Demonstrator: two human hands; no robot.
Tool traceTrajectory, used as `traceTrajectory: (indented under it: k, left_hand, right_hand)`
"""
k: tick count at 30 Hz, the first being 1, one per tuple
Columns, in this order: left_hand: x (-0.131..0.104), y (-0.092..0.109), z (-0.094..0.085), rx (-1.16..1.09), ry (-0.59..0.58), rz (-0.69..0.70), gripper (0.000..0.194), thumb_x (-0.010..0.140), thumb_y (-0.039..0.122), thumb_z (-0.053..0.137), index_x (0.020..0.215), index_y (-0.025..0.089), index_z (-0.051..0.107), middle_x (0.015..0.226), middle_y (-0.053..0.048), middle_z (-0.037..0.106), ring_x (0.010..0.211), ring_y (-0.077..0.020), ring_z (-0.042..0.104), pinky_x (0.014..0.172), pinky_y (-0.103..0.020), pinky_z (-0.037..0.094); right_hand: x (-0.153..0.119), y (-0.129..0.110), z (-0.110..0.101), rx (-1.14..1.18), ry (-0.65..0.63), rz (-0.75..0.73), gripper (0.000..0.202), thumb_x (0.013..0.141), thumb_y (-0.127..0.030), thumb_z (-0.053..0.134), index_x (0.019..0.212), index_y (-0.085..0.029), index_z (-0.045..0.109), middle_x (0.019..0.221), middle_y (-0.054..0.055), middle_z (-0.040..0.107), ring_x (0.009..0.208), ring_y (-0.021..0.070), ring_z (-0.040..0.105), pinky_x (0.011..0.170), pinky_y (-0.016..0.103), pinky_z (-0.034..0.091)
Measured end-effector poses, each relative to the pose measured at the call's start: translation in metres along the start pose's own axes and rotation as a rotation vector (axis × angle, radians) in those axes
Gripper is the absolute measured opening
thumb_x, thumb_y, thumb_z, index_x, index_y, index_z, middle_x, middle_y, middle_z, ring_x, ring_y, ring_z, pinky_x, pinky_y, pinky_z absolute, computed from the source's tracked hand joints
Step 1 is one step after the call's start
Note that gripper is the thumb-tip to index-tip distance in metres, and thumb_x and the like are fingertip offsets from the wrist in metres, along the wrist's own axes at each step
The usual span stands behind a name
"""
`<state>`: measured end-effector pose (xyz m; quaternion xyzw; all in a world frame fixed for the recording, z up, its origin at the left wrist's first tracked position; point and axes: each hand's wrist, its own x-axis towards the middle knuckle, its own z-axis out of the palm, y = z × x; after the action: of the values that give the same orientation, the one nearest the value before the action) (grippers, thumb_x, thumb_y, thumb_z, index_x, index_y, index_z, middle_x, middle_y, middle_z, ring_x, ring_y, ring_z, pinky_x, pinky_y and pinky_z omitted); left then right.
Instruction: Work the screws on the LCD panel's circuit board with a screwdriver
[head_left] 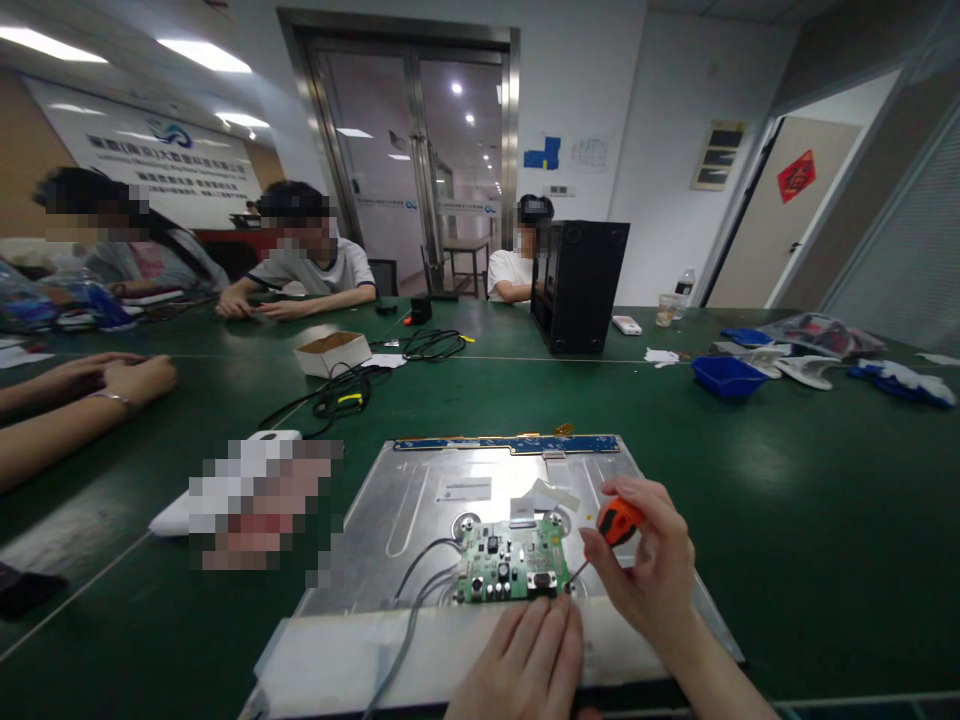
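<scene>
A green circuit board (514, 562) is mounted on the back of a silver display panel (427, 490) that lies on the table. My right hand (654, 570) grips a screwdriver (618, 520) with an orange and black handle. Its thin shaft slants down to the board's lower right corner. My left hand (529, 660) lies on the panel's whitish lower strip (330, 655), fingers stretched out and fingertips at the board's lower edge beside the screwdriver tip. Anything under those fingertips is hidden. Grey and black cables (412, 630) run from the board's left side.
A black computer case (581, 287) stands across the green table (810, 500). Left of the panel are a white device (217, 490), coiled black cables (337, 395) and a cardboard box (332, 352). A blue tray (727, 376) and gloves (900, 382) lie right. Several people sit around.
</scene>
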<state>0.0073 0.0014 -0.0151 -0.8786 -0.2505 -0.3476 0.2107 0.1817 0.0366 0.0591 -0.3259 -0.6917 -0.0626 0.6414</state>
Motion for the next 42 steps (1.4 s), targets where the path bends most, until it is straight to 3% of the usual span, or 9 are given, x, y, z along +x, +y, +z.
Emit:
traceTrajectory:
  k: [3, 6, 9, 17, 25, 32, 38, 42]
  left_hand:
    - [-0.001, 0.000, 0.000, 0.003, -0.025, 0.007, 0.049, 0.107, 0.044, 0.033, 0.120, 0.009, 0.063, 0.110, -0.012, 0.070, 0.101, -0.0233, 0.061, 0.097, -0.035, 0.042]
    - [-0.002, 0.000, 0.000, 0.005, -0.042, 0.008, 0.050, 0.108, 0.042, 0.029, 0.121, 0.008, 0.063, 0.110, -0.012, 0.070, 0.101, -0.0239, 0.061, 0.097, -0.036, 0.043]
    - [-0.002, 0.000, 0.000, 0.008, -0.030, 0.006, 0.050, 0.109, 0.042, 0.029, 0.121, 0.008, 0.063, 0.110, -0.013, 0.070, 0.101, -0.0239, 0.061, 0.096, -0.035, 0.043]
    - [-0.001, -0.004, -0.007, 0.036, -0.119, 0.050, 0.050, 0.106, 0.046, 0.036, 0.122, 0.008, 0.063, 0.114, -0.013, 0.070, 0.102, -0.0249, 0.061, 0.097, -0.036, 0.040]
    - [0.003, -0.002, -0.005, 0.015, -0.045, 0.013, 0.049, 0.109, 0.041, 0.029, 0.117, 0.008, 0.065, 0.109, -0.011, 0.071, 0.100, -0.0239, 0.061, 0.096, -0.036, 0.041]
    - [-0.007, 0.000, 0.003, 0.041, -0.096, 0.021, 0.051, 0.104, 0.051, 0.041, 0.125, 0.008, 0.062, 0.114, -0.013, 0.069, 0.104, -0.0246, 0.060, 0.097, -0.037, 0.042]
    - [-0.005, 0.000, 0.006, 0.018, -0.049, 0.017, 0.049, 0.106, 0.046, 0.037, 0.122, 0.008, 0.063, 0.111, -0.013, 0.069, 0.102, -0.0242, 0.061, 0.097, -0.036, 0.042]
    - [-0.003, 0.000, 0.002, 0.007, -0.014, 0.002, 0.049, 0.107, 0.045, 0.033, 0.118, 0.009, 0.064, 0.110, -0.012, 0.070, 0.102, -0.0237, 0.061, 0.096, -0.035, 0.042]
  right_hand:
    - [0.002, -0.003, -0.002, -0.092, -0.029, 0.029, 0.047, 0.091, -0.014, 0.060, 0.136, -0.023, 0.052, 0.098, 0.007, 0.061, 0.077, 0.0171, 0.061, 0.059, 0.027, 0.058]
    - [-0.001, -0.003, -0.003, -0.123, -0.062, 0.048, 0.053, 0.093, -0.015, 0.057, 0.144, -0.020, 0.046, 0.090, 0.005, 0.062, 0.066, 0.0158, 0.059, 0.054, 0.027, 0.056]
    - [-0.007, 0.001, -0.003, -0.082, -0.037, 0.070, 0.060, 0.092, -0.015, 0.056, 0.150, -0.019, 0.039, 0.094, 0.007, 0.065, 0.069, 0.0166, 0.061, 0.055, 0.027, 0.057]
    - [-0.004, 0.002, -0.002, 0.013, -0.025, 0.020, 0.050, 0.089, -0.011, 0.062, 0.135, -0.025, 0.047, 0.108, 0.009, 0.063, 0.087, 0.0191, 0.065, 0.061, 0.028, 0.060]
    - [0.001, -0.002, -0.003, -0.110, -0.026, 0.011, 0.046, 0.092, -0.012, 0.059, 0.135, -0.027, 0.053, 0.100, 0.006, 0.058, 0.069, 0.0146, 0.059, 0.053, 0.027, 0.057]
    - [-0.003, 0.000, -0.004, -0.019, -0.053, 0.023, 0.052, 0.091, -0.009, 0.051, 0.142, -0.021, 0.046, 0.107, 0.011, 0.063, 0.082, 0.0186, 0.064, 0.059, 0.028, 0.060]
    - [-0.002, 0.001, -0.002, -0.022, -0.020, 0.022, 0.051, 0.089, -0.011, 0.060, 0.137, -0.025, 0.047, 0.111, 0.010, 0.059, 0.088, 0.0194, 0.064, 0.061, 0.029, 0.061]
    - [0.002, -0.002, -0.002, -0.059, -0.002, 0.010, 0.051, 0.090, -0.010, 0.062, 0.135, -0.028, 0.049, 0.111, 0.008, 0.054, 0.077, 0.0151, 0.062, 0.055, 0.027, 0.059]
